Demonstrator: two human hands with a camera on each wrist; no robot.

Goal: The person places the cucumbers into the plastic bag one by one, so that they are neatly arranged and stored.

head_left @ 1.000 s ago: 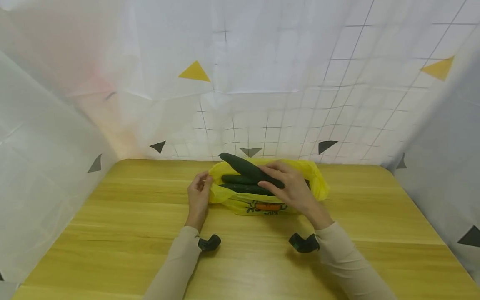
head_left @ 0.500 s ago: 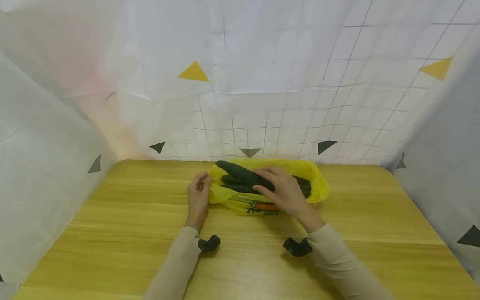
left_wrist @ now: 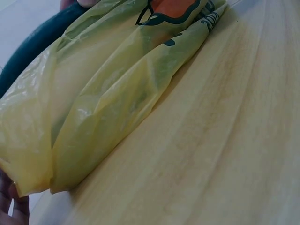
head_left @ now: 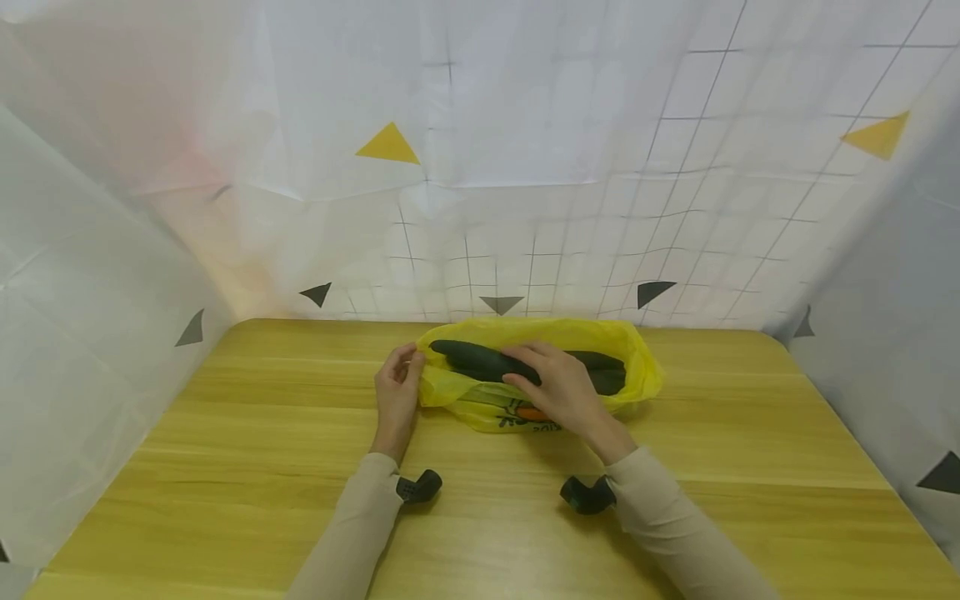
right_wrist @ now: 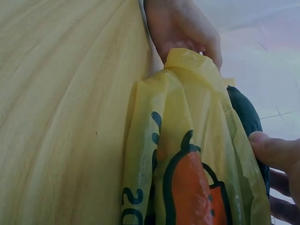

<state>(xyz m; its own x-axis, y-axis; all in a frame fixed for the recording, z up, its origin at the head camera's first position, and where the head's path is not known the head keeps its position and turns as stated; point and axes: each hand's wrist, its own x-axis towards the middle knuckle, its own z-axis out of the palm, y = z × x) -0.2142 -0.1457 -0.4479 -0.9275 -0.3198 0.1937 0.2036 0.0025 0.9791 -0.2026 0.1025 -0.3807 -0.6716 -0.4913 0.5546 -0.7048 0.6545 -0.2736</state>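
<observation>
A yellow plastic bag [head_left: 637,367] with a printed orange figure lies on its base near the table's back edge, its mouth facing up. My left hand [head_left: 397,387] pinches the bag's left edge between thumb and fingers. With thumb and fingertips, my right hand [head_left: 558,387] grips a dark green cucumber [head_left: 472,358] lying lengthwise within the bag's mouth. More cucumbers [head_left: 603,371] show in the bag to the right of that hand. In the right wrist view, the gripped cucumber [right_wrist: 246,110] rises above the bag's side, and the thumb presses on it.
The wooden table [head_left: 225,467] spreads around the bag on the left, right and front. White sheeting [head_left: 510,233] with grid lines and triangle markers stands behind it. A black wrist device [head_left: 588,494] sits at the right sleeve, another [head_left: 418,487] at the left.
My right hand has lowered the cucumber into the bag's mouth and moved slightly left; its raised left end has come down. The left hand stays at the bag's edge.
</observation>
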